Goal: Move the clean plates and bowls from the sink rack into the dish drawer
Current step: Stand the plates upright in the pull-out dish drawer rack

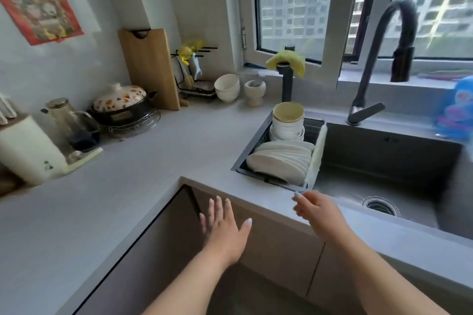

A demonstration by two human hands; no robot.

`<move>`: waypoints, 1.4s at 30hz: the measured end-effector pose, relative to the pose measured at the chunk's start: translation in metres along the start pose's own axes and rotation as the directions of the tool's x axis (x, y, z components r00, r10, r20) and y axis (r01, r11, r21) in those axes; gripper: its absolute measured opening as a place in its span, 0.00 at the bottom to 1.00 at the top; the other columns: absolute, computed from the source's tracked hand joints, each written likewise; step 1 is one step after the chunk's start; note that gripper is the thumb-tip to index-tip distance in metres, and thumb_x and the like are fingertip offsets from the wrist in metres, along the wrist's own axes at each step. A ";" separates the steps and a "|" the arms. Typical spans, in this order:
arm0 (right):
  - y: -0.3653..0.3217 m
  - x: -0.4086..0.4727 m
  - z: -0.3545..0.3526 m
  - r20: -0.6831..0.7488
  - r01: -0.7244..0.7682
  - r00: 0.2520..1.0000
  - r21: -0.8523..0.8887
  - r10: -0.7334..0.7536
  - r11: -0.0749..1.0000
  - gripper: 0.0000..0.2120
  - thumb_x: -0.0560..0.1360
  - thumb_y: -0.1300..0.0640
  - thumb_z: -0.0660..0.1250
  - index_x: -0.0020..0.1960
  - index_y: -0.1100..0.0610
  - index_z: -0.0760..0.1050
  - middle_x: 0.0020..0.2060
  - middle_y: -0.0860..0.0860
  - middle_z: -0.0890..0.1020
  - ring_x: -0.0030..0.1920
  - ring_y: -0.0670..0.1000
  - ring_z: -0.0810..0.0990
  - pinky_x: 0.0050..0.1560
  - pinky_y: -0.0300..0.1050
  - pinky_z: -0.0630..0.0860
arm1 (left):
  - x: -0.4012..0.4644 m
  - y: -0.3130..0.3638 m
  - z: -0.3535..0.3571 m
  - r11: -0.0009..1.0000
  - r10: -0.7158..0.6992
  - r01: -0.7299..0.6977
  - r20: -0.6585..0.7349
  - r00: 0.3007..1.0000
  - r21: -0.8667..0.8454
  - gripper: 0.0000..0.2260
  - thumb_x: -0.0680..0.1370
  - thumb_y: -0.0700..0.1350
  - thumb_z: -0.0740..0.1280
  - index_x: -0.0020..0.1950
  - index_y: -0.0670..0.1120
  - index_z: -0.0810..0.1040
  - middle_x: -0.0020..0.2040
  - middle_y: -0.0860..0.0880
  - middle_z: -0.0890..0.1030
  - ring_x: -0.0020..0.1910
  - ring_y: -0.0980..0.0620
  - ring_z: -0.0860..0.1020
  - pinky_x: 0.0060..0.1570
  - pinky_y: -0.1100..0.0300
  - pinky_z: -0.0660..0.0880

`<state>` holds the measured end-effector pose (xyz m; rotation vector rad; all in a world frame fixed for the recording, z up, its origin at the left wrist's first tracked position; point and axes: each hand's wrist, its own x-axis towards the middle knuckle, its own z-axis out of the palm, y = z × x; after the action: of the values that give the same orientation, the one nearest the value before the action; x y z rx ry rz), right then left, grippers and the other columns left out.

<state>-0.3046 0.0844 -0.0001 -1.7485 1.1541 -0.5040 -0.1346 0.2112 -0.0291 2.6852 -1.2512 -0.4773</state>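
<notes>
STATE: my left hand spread flat before the cabinet front, holding nothing; my right hand loosely curled, empty, nearing the sink rack | LOAD: plates on edge, bowls stacked behind, presumably draining | drawer not identifiable

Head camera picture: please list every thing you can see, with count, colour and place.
plates: one row, white, on edge in sink rack, front part
bowls in rack: one stack, white, back part of rack
sink rack: one, dark, left end of sink
sink: one, grey steel, right
faucet: one, black, behind sink
bowls on counter: one stack, white, near window corner
mortar: one, pale, beside those bowls
cutting board: one, wooden, leaning on wall
pot: one, dark with patterned lid, left counter
left hand: open, before cabinet front
right hand: relaxed, near rack's front corner
</notes>
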 end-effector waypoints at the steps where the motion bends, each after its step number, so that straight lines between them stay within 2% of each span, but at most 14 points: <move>1: 0.002 0.009 -0.004 -0.032 -0.013 0.999 0.016 0.014 1.000 0.12 0.79 0.47 0.60 0.47 0.53 0.78 0.39 0.48 0.83 0.43 0.48 0.81 0.49 0.50 0.79 | 0.012 0.004 0.001 1.000 0.009 -0.009 0.010 1.000 0.019 0.35 0.81 0.63 0.47 0.79 0.44 0.38 0.78 0.45 0.35 0.76 0.48 0.32 0.74 0.46 0.34; 6: -0.005 0.076 -0.021 -0.163 -0.024 0.986 -0.008 0.023 1.000 0.13 0.78 0.47 0.61 0.44 0.54 0.79 0.39 0.51 0.83 0.42 0.54 0.81 0.47 0.54 0.78 | 0.082 0.014 0.003 0.997 0.053 -0.057 0.060 0.997 0.055 0.35 0.81 0.62 0.47 0.78 0.43 0.35 0.78 0.44 0.34 0.75 0.47 0.30 0.73 0.45 0.32; 9: -0.015 0.123 -0.024 -0.219 -0.036 0.976 -0.095 0.014 0.995 0.13 0.79 0.47 0.61 0.56 0.55 0.77 0.48 0.51 0.82 0.48 0.52 0.80 0.46 0.46 0.74 | 0.126 0.015 0.002 0.991 0.065 -0.074 0.085 0.994 0.115 0.36 0.81 0.62 0.46 0.77 0.42 0.32 0.77 0.43 0.32 0.75 0.46 0.30 0.73 0.44 0.33; 14: -0.015 0.200 -0.016 -0.246 -0.062 0.969 -0.299 -0.014 0.952 0.21 0.77 0.47 0.64 0.66 0.55 0.72 0.60 0.52 0.78 0.59 0.52 0.76 0.59 0.48 0.73 | 0.183 0.007 0.009 0.970 0.057 -0.087 0.138 0.989 0.226 0.40 0.78 0.68 0.43 0.75 0.41 0.30 0.77 0.42 0.32 0.74 0.46 0.29 0.73 0.43 0.32; 17: -0.012 0.237 -0.010 -0.201 -0.062 0.979 -0.465 -0.036 0.883 0.23 0.76 0.44 0.63 0.68 0.53 0.71 0.64 0.51 0.75 0.66 0.53 0.70 0.65 0.50 0.68 | 0.204 0.005 0.013 0.962 0.093 -0.122 0.129 0.987 0.243 0.46 0.67 0.73 0.29 0.73 0.42 0.27 0.76 0.42 0.30 0.74 0.46 0.28 0.73 0.44 0.32; 20: -0.013 0.262 -0.004 -0.085 -0.077 0.996 -0.624 0.031 0.778 0.17 0.77 0.41 0.61 0.60 0.49 0.77 0.57 0.49 0.80 0.62 0.53 0.74 0.59 0.48 0.68 | 0.213 0.006 0.013 0.954 0.146 -0.174 0.132 0.981 0.243 0.50 0.59 0.75 0.24 0.72 0.43 0.26 0.75 0.43 0.29 0.73 0.46 0.27 0.73 0.44 0.31; 22: -0.014 0.271 -0.002 -0.013 -0.083 0.995 -0.596 0.095 0.799 0.12 0.76 0.42 0.62 0.47 0.48 0.79 0.45 0.47 0.82 0.52 0.51 0.78 0.52 0.45 0.68 | 0.215 0.007 0.011 0.948 0.156 -0.189 0.142 0.977 0.257 0.50 0.60 0.74 0.24 0.72 0.43 0.26 0.73 0.43 0.27 0.73 0.46 0.26 0.73 0.43 0.31; 24: -0.014 0.276 -0.002 0.034 -0.071 0.994 -0.502 0.101 0.862 0.09 0.75 0.44 0.67 0.40 0.47 0.76 0.35 0.45 0.79 0.42 0.48 0.77 0.44 0.41 0.68 | 0.215 0.008 0.009 0.942 0.159 -0.196 0.152 0.976 0.273 0.49 0.61 0.74 0.25 0.73 0.43 0.26 0.73 0.43 0.27 0.73 0.45 0.26 0.73 0.43 0.31; 26: -0.009 0.281 -0.001 0.054 -0.009 0.998 -0.466 0.038 0.885 0.08 0.73 0.47 0.70 0.39 0.49 0.77 0.34 0.45 0.77 0.40 0.48 0.76 0.41 0.41 0.70 | 0.215 0.008 0.008 0.939 0.158 -0.198 0.160 0.975 0.282 0.49 0.62 0.74 0.26 0.73 0.43 0.27 0.72 0.43 0.26 0.72 0.45 0.26 0.73 0.43 0.32; 29: -0.007 0.283 -0.001 0.008 0.111 0.993 -0.449 -0.120 0.886 0.09 0.73 0.50 0.71 0.43 0.56 0.82 0.38 0.47 0.77 0.44 0.50 0.77 0.45 0.42 0.74 | 0.216 0.007 0.010 0.936 0.151 -0.196 0.168 0.974 0.292 0.48 0.64 0.74 0.28 0.73 0.43 0.27 0.73 0.42 0.26 0.72 0.45 0.26 0.73 0.42 0.32; 33: -0.025 0.282 -0.004 -0.063 0.279 0.937 -0.454 -0.343 0.846 0.10 0.72 0.54 0.72 0.42 0.62 0.82 0.37 0.49 0.77 0.41 0.51 0.76 0.45 0.42 0.71 | 0.216 0.008 0.011 0.936 0.153 -0.200 0.175 0.973 0.289 0.48 0.64 0.74 0.28 0.74 0.43 0.28 0.73 0.42 0.27 0.73 0.45 0.26 0.73 0.43 0.32; 36: -0.043 0.275 -0.009 -0.082 0.354 0.894 -0.472 -0.440 0.808 0.10 0.72 0.55 0.73 0.40 0.63 0.82 0.35 0.49 0.76 0.39 0.51 0.75 0.44 0.42 0.70 | 0.216 0.008 0.010 0.942 0.140 -0.185 0.174 0.975 0.281 0.49 0.62 0.74 0.27 0.73 0.42 0.27 0.73 0.43 0.27 0.73 0.46 0.27 0.73 0.44 0.32; 39: -0.059 0.262 -0.016 -0.096 0.391 0.868 -0.471 -0.486 0.791 0.10 0.72 0.55 0.73 0.40 0.63 0.82 0.35 0.50 0.76 0.39 0.52 0.75 0.44 0.44 0.71 | 0.214 0.003 0.008 0.951 0.139 -0.184 0.187 0.972 0.248 0.45 0.70 0.73 0.35 0.73 0.42 0.27 0.75 0.44 0.29 0.74 0.47 0.29 0.74 0.47 0.32; 42: -0.070 0.242 -0.023 -0.116 0.436 0.829 -0.477 -0.547 0.763 0.09 0.72 0.55 0.72 0.42 0.62 0.82 0.37 0.52 0.79 0.40 0.52 0.76 0.48 0.49 0.74 | 0.205 -0.004 0.000 0.987 0.123 -0.138 0.163 0.979 0.087 0.40 0.77 0.69 0.43 0.76 0.43 0.31 0.78 0.46 0.34 0.76 0.50 0.33 0.75 0.51 0.35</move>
<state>-0.1742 -0.1295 0.0352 -2.4675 1.0085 -0.8585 -0.0081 0.0570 -0.0758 2.6652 -1.5209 -0.6366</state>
